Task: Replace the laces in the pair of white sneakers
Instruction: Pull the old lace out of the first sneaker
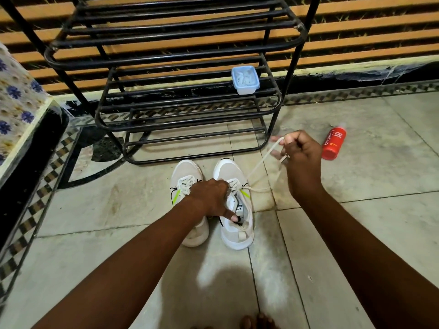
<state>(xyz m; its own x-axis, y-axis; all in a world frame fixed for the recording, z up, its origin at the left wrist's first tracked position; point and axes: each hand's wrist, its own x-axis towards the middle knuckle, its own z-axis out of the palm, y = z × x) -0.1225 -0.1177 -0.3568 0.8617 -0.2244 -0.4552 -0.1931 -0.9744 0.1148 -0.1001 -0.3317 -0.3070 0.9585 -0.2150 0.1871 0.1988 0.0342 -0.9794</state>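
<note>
Two white sneakers stand side by side on the tiled floor, toes pointing away from me. My left hand (211, 198) grips the right sneaker (234, 210) at its tongue, with the thumb on the opening. The left sneaker (184, 184) is still laced, and my left forearm covers its heel. My right hand (300, 160) is raised to the right of the shoes and grips the white lace (263, 162), which runs taut from the right sneaker's eyelets up to my fist. A clear lidded box (245, 80) holding white laces sits on the rack.
A black metal shoe rack (190, 108) stands just behind the sneakers. A red foam body wash bottle (333, 144) lies on the floor to the right of my right hand. A flower-patterned cloth covers a ledge (16, 103) at the left. Toes (256, 321) show at the bottom edge.
</note>
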